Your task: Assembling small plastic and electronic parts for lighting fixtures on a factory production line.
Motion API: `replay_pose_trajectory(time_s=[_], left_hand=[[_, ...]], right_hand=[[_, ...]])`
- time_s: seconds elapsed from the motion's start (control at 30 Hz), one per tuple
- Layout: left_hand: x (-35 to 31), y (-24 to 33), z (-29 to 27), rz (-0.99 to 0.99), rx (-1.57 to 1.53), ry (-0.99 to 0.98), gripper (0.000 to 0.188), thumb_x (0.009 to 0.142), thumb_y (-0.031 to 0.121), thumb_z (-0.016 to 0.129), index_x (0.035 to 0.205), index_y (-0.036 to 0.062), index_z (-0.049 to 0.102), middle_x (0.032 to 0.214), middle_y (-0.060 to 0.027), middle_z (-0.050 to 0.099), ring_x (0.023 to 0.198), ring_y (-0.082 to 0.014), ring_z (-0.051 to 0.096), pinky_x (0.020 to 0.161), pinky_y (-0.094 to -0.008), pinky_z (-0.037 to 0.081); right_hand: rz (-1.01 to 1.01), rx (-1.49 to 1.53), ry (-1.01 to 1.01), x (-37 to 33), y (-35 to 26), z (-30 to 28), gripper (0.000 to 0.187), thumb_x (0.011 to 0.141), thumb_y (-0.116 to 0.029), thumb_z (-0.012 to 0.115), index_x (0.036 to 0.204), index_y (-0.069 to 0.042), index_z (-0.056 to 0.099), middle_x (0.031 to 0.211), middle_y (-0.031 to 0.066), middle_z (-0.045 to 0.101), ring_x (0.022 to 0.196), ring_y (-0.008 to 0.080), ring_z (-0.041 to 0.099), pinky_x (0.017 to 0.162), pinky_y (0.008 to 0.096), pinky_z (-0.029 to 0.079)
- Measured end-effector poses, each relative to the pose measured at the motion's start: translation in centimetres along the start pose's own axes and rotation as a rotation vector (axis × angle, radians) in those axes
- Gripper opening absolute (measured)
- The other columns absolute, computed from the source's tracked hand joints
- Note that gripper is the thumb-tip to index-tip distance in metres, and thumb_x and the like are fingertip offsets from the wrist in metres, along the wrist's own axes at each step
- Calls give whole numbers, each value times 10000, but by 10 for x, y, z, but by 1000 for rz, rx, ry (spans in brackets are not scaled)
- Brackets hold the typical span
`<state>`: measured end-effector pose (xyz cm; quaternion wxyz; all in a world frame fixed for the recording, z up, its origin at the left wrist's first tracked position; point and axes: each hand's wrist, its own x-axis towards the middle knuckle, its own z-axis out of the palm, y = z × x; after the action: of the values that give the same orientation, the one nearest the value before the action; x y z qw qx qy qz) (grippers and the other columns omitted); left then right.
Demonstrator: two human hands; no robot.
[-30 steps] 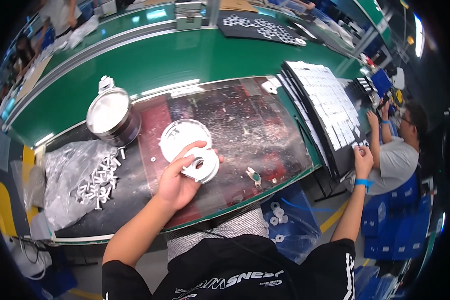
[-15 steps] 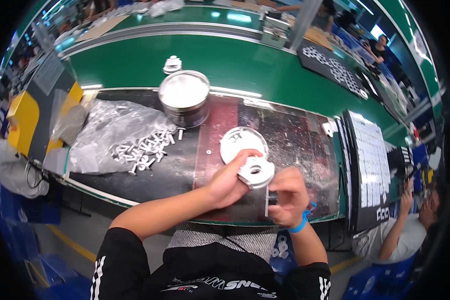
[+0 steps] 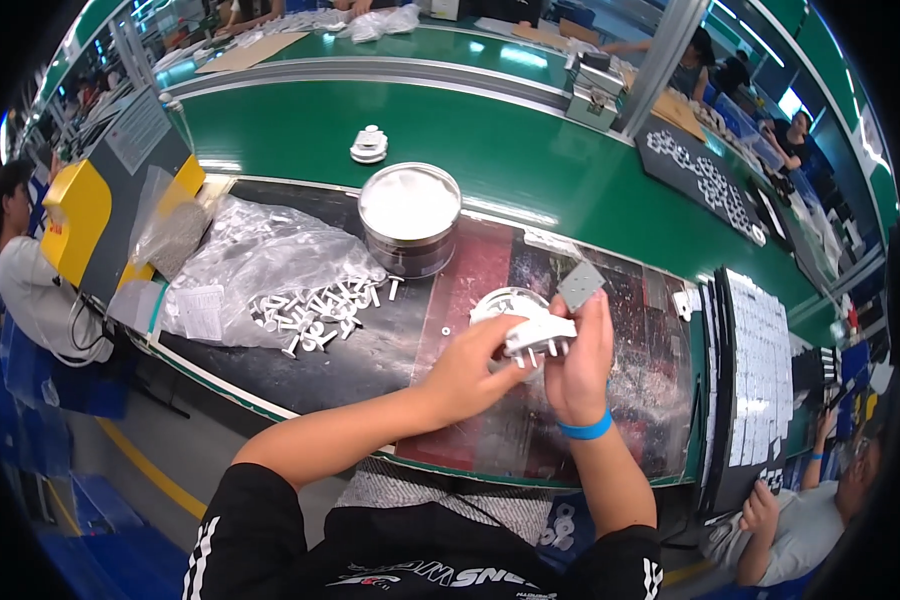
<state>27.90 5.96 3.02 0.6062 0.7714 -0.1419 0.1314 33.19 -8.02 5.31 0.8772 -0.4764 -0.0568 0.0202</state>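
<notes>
Pegs (image 3: 532, 358) of a white part (image 3: 540, 333) are left exposed, presumably because it is pinched at its edge in the left hand's (image 3: 467, 370) grip above the bench (image 3: 645, 405); a grey plate (image 3: 580, 285) is held tilted in the right hand's (image 3: 579, 372) fingertip grip, seemingly keeping its face uncovered.

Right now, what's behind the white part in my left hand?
Beyond the white part, the far side of a round white dish shows. Your left hand and the part cover much of the rest, so that's hidden.

Left fingers (image 3: 498, 330) gripping white pronged part (image 3: 542, 333), right fingers (image 3: 602, 318) holding grey plate (image 3: 581, 286)
</notes>
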Motion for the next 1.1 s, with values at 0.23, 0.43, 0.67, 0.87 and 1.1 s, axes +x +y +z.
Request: replay_pose_trajectory(time_s=[0.23, 0.43, 0.67, 0.87, 1.1], left_hand=[[15, -6, -15, -170, -803, 136, 347, 918, 141, 635, 1184, -39, 503, 1193, -207, 604, 1014, -255, 652, 892, -362, 544], [22, -16, -17, -381, -1119, 64, 478, 927, 160, 597, 1322, 32, 360, 1215, -254, 591, 1058, -359, 648, 839, -470, 590], [19, -3, -19, -503, -1187, -42, 542, 949, 179, 573, 1436, 147, 337, 1255, -152, 560, 1101, -299, 619, 804, -464, 607], [16, -20, -11, -487, -1048, 58, 512, 833, -1, 685, 1280, 117, 466, 1182, -108, 578, 1050, -228, 615, 793, -422, 609], [16, -20, -15, -593, -1181, 126, 441, 814, -18, 687, 1201, 109, 519, 1135, -104, 604, 1034, -234, 628, 768, -393, 610]], right_hand=[[124, 60, -241, 9, -4, -4, 187, 1057, -223, 406, 1087, -81, 524, 1052, 61, 606, 916, 128, 567, 822, 305, 467], [-359, -406, -352, 32, -10, -32, 248, 896, -34, 650, 1106, -21, 519, 1227, 133, 550, 1048, 177, 577, 917, 313, 470], [-575, -789, -381, 9, -14, -27, 338, 724, -39, 800, 1031, -18, 661, 1100, 141, 621, 932, 235, 634, 749, 314, 544], [-605, -907, -507, 14, -13, -32, 375, 713, -31, 813, 1058, -17, 667, 1094, 135, 616, 943, 241, 635, 756, 318, 542], [-151, -429, -555, 11, -8, -32, 642, 745, 30, 787, 1330, 16, 522, 1222, 124, 588, 1138, 224, 598, 925, 339, 527]])
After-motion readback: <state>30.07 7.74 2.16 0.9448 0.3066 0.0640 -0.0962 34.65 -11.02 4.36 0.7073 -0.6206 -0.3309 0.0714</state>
